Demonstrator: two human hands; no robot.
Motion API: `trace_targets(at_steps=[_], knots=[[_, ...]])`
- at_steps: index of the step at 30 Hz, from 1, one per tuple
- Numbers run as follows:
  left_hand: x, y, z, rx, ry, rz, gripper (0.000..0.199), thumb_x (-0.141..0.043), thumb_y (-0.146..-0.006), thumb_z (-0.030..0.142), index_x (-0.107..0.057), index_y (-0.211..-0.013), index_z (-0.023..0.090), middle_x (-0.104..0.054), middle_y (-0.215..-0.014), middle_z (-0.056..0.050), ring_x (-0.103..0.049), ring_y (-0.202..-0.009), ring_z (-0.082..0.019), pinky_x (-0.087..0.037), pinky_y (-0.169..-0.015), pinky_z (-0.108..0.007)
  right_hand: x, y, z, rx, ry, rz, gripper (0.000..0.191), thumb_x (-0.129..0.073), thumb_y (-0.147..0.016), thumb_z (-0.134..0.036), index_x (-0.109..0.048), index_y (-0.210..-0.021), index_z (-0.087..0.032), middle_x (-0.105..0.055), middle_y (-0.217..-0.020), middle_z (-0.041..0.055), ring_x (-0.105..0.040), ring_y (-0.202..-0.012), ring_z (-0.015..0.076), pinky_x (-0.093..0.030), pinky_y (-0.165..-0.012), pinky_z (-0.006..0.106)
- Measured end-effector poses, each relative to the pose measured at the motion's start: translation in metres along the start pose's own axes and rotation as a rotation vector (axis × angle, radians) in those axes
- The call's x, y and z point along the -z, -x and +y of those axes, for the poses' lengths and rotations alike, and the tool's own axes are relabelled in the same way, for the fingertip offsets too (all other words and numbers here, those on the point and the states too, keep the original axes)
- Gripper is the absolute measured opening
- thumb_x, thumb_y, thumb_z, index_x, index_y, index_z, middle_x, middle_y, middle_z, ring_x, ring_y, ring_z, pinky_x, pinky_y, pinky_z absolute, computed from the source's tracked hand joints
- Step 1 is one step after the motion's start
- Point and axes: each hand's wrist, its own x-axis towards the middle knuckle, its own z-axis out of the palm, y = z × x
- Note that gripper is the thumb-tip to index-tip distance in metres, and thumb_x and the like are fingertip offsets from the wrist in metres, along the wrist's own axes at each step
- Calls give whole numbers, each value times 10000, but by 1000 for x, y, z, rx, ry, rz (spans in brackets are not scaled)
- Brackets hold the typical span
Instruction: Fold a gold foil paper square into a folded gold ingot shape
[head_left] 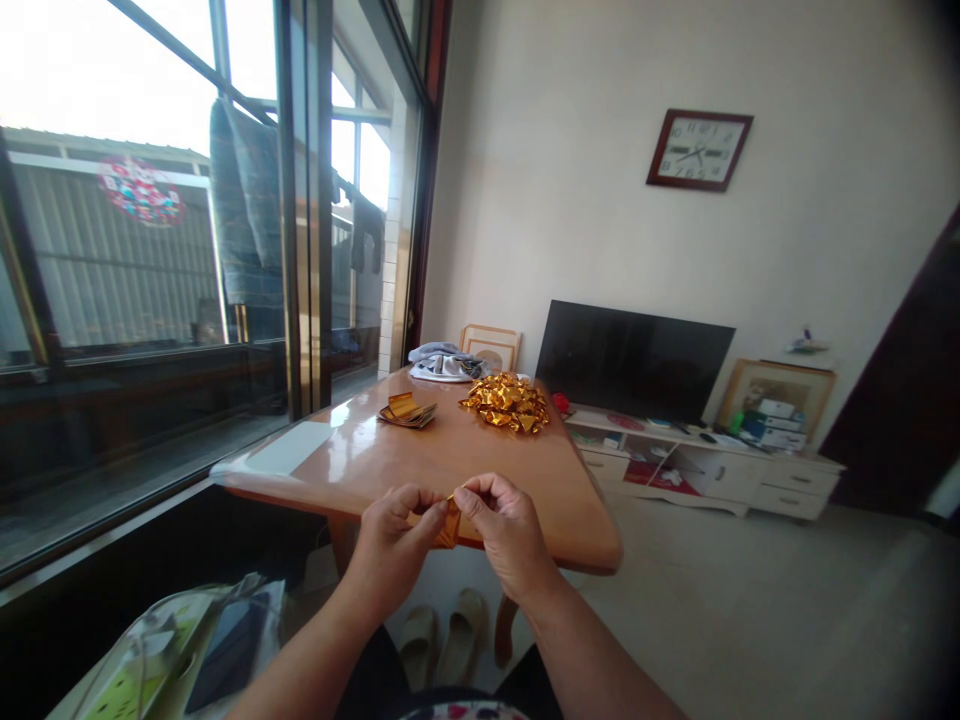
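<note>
Gold foil paper is pinched between the closed fingers of the left hand and right hand, at six o'clock. It seems light, thin and slick, and is easily bent, so it is best held by a folded edge.

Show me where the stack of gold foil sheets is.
In the head view, the stack of gold foil sheets lies on the wooden table, left of the heap of folded gold foil and beyond the person's left hand.

The folded foil is gold — so is the heap (orange-tinted) — on the honey-brown table.
</note>
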Motion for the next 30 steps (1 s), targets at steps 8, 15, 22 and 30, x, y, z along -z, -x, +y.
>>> trace_targets(at_steps=[8,15,22,30], knots=[[-1,1,13,159,225,-152,300,-712,-838,443,-674,-805,147,-636,-699,-14,-546,-647,-132,-413,-604,-216,3,2,-8,31,23,-22,250,-676,-882,-407,-657,-805,-170,-523,-669,-29,-446,-641,118,-379,-606,248],[-1,1,11,299,504,-290,247,-725,-853,383,-698,-882,140,-700,-805,-45,-606,-715,-136,-449,-671,-221,2,0,5,-139,-291,-23,243,-710,-839,-373,-601,-748,-176,-459,-585,-54,-374,-563,95,-299,-561,237],[-2,-2,4,267,459,-246,280,-755,-816,413,-701,-848,140,-711,-777,-48,-617,-692,-151,-450,-659,-242,3,-2,6,-186,-222,-76,320,-718,-832,-473,-611,-785,-175,-489,-594,-49,-389,-552,97,-303,-543,233],[0,-3,3,246,445,-273,260,-743,-837,386,-705,-899,137,-717,-846,-65,-626,-761,-164,-464,-716,-259,5,1,6,-46,-97,-25,346,-650,-893,-472,-590,-729,-173,-486,-607,-45,-418,-571,100,-338,-552,233]])
